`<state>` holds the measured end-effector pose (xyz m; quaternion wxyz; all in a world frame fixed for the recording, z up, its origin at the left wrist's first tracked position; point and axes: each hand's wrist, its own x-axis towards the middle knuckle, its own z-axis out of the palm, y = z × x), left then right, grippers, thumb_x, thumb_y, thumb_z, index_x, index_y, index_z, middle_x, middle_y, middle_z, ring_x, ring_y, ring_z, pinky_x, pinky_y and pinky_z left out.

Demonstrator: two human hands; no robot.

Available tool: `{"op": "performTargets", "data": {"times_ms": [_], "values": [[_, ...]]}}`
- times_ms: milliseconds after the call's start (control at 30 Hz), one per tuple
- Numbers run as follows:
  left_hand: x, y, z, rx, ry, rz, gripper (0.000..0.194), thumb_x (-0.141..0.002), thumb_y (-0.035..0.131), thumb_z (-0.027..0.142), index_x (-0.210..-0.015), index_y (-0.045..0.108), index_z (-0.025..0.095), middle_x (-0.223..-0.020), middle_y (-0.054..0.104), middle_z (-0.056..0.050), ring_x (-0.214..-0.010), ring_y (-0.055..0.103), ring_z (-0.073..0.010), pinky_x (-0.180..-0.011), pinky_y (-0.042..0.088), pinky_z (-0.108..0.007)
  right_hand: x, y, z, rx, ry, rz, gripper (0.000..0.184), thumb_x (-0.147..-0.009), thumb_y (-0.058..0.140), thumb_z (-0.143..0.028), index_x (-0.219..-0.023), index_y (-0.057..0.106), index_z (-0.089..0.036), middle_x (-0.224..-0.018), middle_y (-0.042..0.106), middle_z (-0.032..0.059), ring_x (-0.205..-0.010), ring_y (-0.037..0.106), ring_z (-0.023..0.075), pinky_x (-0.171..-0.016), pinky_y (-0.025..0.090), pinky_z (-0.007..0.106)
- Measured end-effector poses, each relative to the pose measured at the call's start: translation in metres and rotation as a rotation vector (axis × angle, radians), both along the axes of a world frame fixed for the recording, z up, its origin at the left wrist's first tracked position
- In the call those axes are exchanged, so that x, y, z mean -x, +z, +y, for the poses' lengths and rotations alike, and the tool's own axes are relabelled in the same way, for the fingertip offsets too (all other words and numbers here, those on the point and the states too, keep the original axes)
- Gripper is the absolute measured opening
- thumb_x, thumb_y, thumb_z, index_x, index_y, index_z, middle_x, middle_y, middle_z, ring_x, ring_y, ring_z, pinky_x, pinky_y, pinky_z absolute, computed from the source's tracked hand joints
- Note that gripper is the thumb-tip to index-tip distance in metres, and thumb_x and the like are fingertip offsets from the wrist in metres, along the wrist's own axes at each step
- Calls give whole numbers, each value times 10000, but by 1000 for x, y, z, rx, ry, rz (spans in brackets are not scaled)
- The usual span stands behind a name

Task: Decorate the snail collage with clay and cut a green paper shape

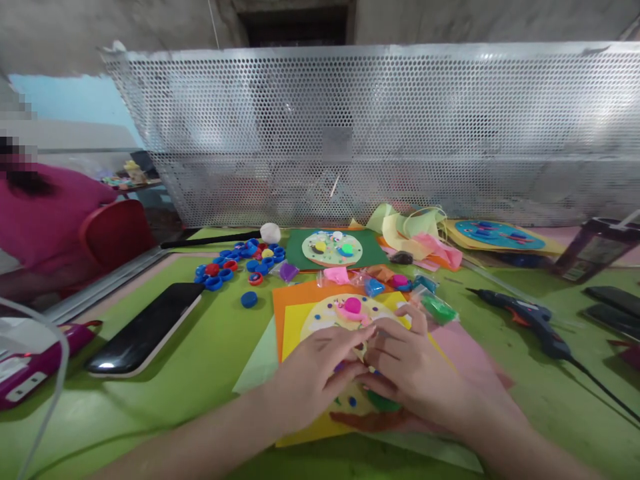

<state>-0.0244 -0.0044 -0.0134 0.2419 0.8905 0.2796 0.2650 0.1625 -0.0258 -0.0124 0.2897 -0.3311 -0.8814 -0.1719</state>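
My left hand (313,377) and my right hand (413,370) meet over a pale round craft disc (325,317) that lies on yellow and orange paper sheets (293,303). Both hands have fingertips pinched together at the disc's middle, on something too small to make out. A pink clay figure (353,309) sits on the disc just beyond my fingers. Small blue dots dot the disc, and a green clay lump (383,402) shows under my right hand.
Blue and red bottle caps (240,261) lie at the back left beside a black phone (145,328). Clay packets (435,308), a second decorated disc on green paper (333,249), a glue gun (530,317) and crumpled paper (415,233) surround the work. A perforated metal screen (380,133) stands behind; a person in pink (45,220) sits at left.
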Motion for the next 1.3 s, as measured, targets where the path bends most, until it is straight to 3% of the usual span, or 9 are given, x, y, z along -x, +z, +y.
{"op": "performTargets", "data": {"times_ms": [167, 267, 367, 500, 700, 867, 967, 1133, 1300], "values": [[-1, -1, -3, -386, -81, 79, 450, -930, 356, 180, -1364, 250, 231, -1078, 624, -95, -1000, 575, -211, -854, 469, -354, 0, -2, -3, 72, -54, 112, 239, -845, 517, -317, -665, 600, -183, -640, 640, 14, -767, 575, 193, -830, 305, 421], [-3, 3, -6, -491, -136, 134, 513, -929, 327, 145, -1400, 129, 190, -1049, 644, -118, -1044, 558, -246, -840, 472, -397, 1, -1, -4, 151, -108, 179, 212, -795, 558, -313, -627, 566, -183, -633, 624, 4, -705, 575, 178, -813, 311, 424], [-5, 6, -10, -461, -172, 155, 629, -907, 388, 182, -1417, 20, 182, -1042, 655, -113, -1098, 514, -288, -857, 453, -447, 4, 0, -3, 190, -146, 226, 198, -754, 585, -303, -596, 536, -194, -588, 602, -12, -676, 566, 175, -798, 316, 419], [-7, 6, -12, -370, -181, 170, 752, -856, 472, 192, -1417, -29, 202, -1176, 589, -120, -1167, 439, -304, -913, 410, -475, 9, -4, 0, 112, -150, 279, 222, -724, 567, -273, -523, 515, -195, -514, 570, -18, -645, 548, 171, -814, 303, 427], [-4, 5, -12, -335, -124, 129, 725, -865, 460, 252, -1416, -10, 213, -1233, 516, -162, -1128, 473, -293, -911, 398, -477, 10, -4, 1, -27, -128, 198, 257, -783, 552, -272, -533, 568, -214, -486, 593, -18, -656, 541, 178, -816, 307, 414], [-1, 6, -8, -377, -110, 76, 668, -880, 431, 238, -1413, 31, 199, -1175, 557, -151, -1077, 511, -271, -905, 396, -463, 5, 1, -1, 15, -100, 134, 226, -858, 513, -306, -691, 615, -192, -631, 650, -4, -664, 545, 157, -851, 316, 418], [0, 7, -8, -388, -108, 106, 685, -878, 435, 244, -1413, 10, 197, -1165, 566, -153, -1052, 532, -277, -883, 416, -469, 1, 2, 0, 15, -55, 27, 181, -859, 511, -233, -723, 617, -178, -644, 639, -9, -649, 537, 145, -809, 358, 374], [2, 6, -10, -433, -106, 109, 689, -888, 422, 248, -1418, -17, 199, -1216, 541, -161, -1102, 517, -277, -903, 416, -461, -2, 10, -2, -129, -65, -232, 196, -848, 462, -82, -766, 621, -161, -714, 656, 21, -687, 548, 159, -752, 401, 348], [1, 5, -12, -412, -126, 146, 733, -883, 434, 265, -1414, -68, 212, -1298, 476, -174, -1188, 443, -298, -926, 396, -491, 0, 12, -1, -114, -56, -91, 275, -867, 442, -112, -652, 596, -188, -627, 631, -5, -639, 542, 142, -710, 400, 331]]}}
